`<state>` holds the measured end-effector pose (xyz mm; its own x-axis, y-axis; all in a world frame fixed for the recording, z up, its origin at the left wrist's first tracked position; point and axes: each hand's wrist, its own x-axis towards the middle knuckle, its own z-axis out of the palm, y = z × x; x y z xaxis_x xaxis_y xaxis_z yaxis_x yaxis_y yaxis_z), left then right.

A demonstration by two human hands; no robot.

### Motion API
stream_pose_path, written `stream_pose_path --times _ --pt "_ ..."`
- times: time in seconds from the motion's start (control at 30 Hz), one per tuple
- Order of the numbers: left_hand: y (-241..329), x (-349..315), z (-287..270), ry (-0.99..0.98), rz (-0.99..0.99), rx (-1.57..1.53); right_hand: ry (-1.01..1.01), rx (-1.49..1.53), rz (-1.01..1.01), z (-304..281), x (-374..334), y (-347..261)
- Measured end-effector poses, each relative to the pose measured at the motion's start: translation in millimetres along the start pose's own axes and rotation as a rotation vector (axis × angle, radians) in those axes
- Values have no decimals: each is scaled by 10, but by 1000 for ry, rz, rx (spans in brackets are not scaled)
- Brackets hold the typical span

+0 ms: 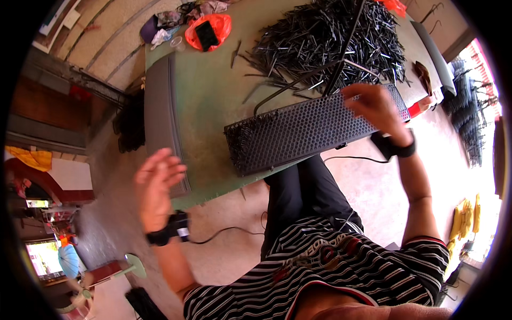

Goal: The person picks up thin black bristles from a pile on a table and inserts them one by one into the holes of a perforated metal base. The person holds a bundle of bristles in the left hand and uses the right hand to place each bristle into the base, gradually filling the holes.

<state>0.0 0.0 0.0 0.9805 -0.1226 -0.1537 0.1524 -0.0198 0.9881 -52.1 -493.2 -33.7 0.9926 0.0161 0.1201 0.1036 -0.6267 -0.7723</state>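
A long dark rack with rows of round holes lies slantwise along the near edge of the green table. Small thin black pieces stand crowded in the holes at its left end. My right hand is over the rack's right part, its fingers smeared by motion, so whether it holds anything cannot be made out. Off the table's left corner, beside a grey padded strip, my left hand is raised with fingers apart and nothing visible in it. Both wrists wear black bands.
A large heap of thin black sticks covers the far right of the table. Dark metal rods rise behind the rack. A phone rests on a red plastic bag at the far left. Cables run from the wristbands.
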Motion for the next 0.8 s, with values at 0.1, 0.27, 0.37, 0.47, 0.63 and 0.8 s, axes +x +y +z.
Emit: stream_pose_path --times 0.1,0.27,0.37,0.47,0.63,0.8 --pt "515 126 -143 109 43 215 251 -88 153 -968 -205 260" --pt "1700 1068 -476 62 158 495 473 -470 145 -2337 -105 673" --pt "1799 1744 -37 -26 159 514 138 -353 322 -2337 265 857" --pt "1343 2326 540 -157 -38 508 -99 -294 282 -1900 665 973" --pt "237 2922 1710 -416 -298 435 -4 -671 -250 -1346 1220 1451" --pt "-598 3376 2327 -458 -425 412 -40 -509 -189 -794 2002 1685"
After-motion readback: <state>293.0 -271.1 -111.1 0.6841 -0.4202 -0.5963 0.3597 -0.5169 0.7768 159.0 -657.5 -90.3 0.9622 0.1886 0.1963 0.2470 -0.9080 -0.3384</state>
